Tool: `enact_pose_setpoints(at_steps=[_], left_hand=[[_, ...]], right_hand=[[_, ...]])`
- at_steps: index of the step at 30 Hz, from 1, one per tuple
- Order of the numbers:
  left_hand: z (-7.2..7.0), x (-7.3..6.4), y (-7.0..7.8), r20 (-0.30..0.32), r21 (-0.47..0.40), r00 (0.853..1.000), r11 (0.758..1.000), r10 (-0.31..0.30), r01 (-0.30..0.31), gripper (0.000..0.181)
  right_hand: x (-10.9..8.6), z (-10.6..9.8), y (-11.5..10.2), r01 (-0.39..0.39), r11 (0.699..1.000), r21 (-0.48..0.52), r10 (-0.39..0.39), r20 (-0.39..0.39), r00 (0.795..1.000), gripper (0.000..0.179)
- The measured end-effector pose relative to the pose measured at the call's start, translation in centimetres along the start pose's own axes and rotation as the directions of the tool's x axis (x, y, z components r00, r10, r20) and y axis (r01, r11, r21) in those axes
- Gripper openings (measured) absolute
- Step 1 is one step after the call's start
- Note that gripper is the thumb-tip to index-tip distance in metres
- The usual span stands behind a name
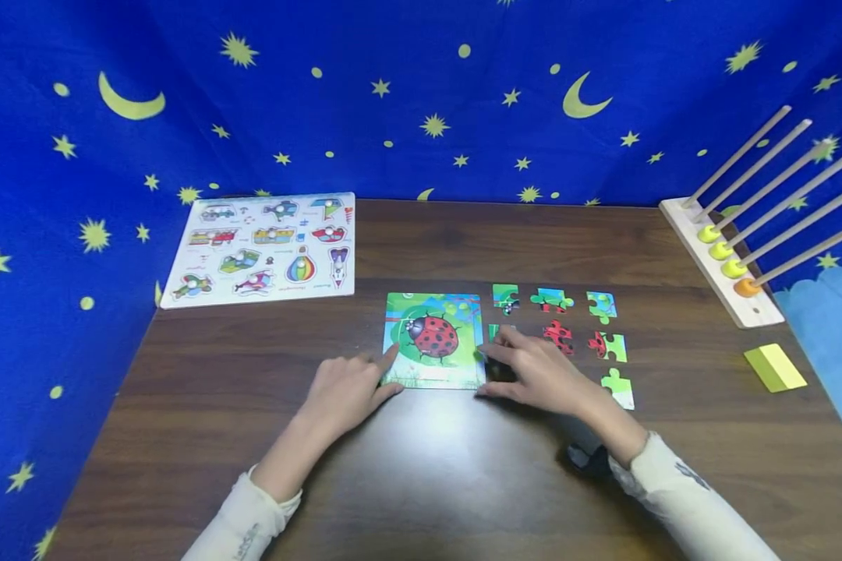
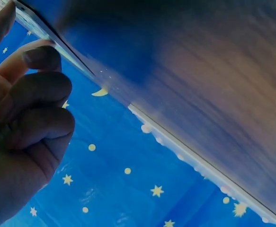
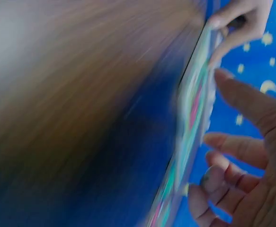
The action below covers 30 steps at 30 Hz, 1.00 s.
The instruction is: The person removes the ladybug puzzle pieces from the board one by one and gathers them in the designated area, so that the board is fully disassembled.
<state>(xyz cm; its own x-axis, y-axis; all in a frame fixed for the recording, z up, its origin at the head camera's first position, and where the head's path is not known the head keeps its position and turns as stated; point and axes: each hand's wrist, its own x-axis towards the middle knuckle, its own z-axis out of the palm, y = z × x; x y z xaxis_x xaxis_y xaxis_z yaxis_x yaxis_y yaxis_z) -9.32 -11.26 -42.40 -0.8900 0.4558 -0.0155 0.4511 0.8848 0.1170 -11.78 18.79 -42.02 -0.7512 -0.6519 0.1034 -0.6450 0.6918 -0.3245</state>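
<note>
A square puzzle board (image 1: pixel 433 341) with a ladybug picture lies flat on the table between my two hands. My left hand (image 1: pixel 345 389) is at its left side, the straight index fingertip at the left edge and the thumb at the lower left corner. In the left wrist view its other fingers (image 2: pixel 43 90) curl loosely. My right hand (image 1: pixel 543 372) is at the board's right side, index finger by the edge and thumb by the lower right corner. Its fingers are relaxed and apart in the right wrist view. It partly hides a loose puzzle piece (image 1: pixel 494 332).
Several loose pieces, including a red one (image 1: pixel 558 336) and a green one (image 1: pixel 618 387), lie in rows to the right. A white knob puzzle (image 1: pixel 270 249) stands back left. At right are a wooden peg rack (image 1: pixel 726 269) with coloured beads and a yellow block (image 1: pixel 775 367).
</note>
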Motion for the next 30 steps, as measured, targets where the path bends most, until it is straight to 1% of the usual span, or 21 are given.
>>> enact_pose_setpoints(at_steps=[2, 4, 7, 9, 11, 14, 18, 21, 23, 25, 30], left_hand=[[0.2, 0.0, 0.0, -0.006, 0.003, 1.0, 1.0, 0.0, 0.0, 0.06], [0.3, 0.0, 0.0, -0.005, 0.003, 1.0, 1.0, -0.002, 0.002, 0.059], [0.4, 0.0, 0.1, 0.002, 0.008, 1.0, 1.0, -0.004, 0.004, 0.059], [0.4, 0.0, 0.2, 0.0, 0.029, 1.0, 1.0, 0.0, 0.0, 0.059], [0.5, -0.1, 0.2, -0.012, 0.056, 1.0, 0.998, 0.003, -0.003, 0.059], [0.7, -0.1, 0.4, -0.039, 0.122, 0.999, 0.993, 0.014, -0.009, 0.059], [1.0, 0.0, 0.9, -0.103, 0.232, 0.993, 0.972, 0.053, -0.028, 0.06], [1.0, 0.2, 1.2, -0.144, 0.286, 0.987, 0.958, 0.071, -0.027, 0.059], [1.0, 0.3, 1.3, -0.148, 0.301, 0.986, 0.953, 0.07, -0.023, 0.056], [1.0, 0.4, 1.4, -0.15, 0.312, 0.986, 0.95, 0.069, -0.019, 0.054], [0.9, 0.5, 1.4, -0.145, 0.325, 0.988, 0.946, 0.06, -0.01, 0.051]], right_hand=[[1.6, 0.6, -1.1, 0.006, 1.0, 0.003, -0.006, 0.033, 0.999, 0.06], [2.8, 1.3, -1.9, 0.023, 1.0, -0.017, -0.023, 0.042, 0.999, 0.059], [3.7, 2.0, -2.7, 0.036, 0.998, -0.042, -0.035, 0.032, 0.999, 0.058], [3.9, 2.4, -3.0, 0.037, 0.998, -0.06, -0.036, 0.015, 0.999, 0.054], [4.0, 2.6, -3.1, 0.037, 0.998, -0.057, -0.037, -0.001, 0.999, 0.053], [4.1, 2.8, -3.1, 0.046, 0.998, -0.053, -0.047, -0.023, 0.999, 0.049], [4.2, 2.8, -3.1, 0.039, 0.999, -0.036, -0.04, -0.043, 0.998, 0.048], [4.3, 2.8, -3.2, 0.012, 1.0, -0.008, -0.012, -0.046, 0.999, 0.049], [4.3, 2.8, -3.3, -0.007, 1.0, 0.008, 0.007, -0.046, 0.999, 0.051], [4.3, 2.8, -3.4, -0.015, 1.0, 0.002, 0.016, -0.058, 0.998, 0.052], [4.1, 3.1, -3.8, 0.001, 0.999, -0.036, -0.005, -0.116, 0.993, 0.049]])
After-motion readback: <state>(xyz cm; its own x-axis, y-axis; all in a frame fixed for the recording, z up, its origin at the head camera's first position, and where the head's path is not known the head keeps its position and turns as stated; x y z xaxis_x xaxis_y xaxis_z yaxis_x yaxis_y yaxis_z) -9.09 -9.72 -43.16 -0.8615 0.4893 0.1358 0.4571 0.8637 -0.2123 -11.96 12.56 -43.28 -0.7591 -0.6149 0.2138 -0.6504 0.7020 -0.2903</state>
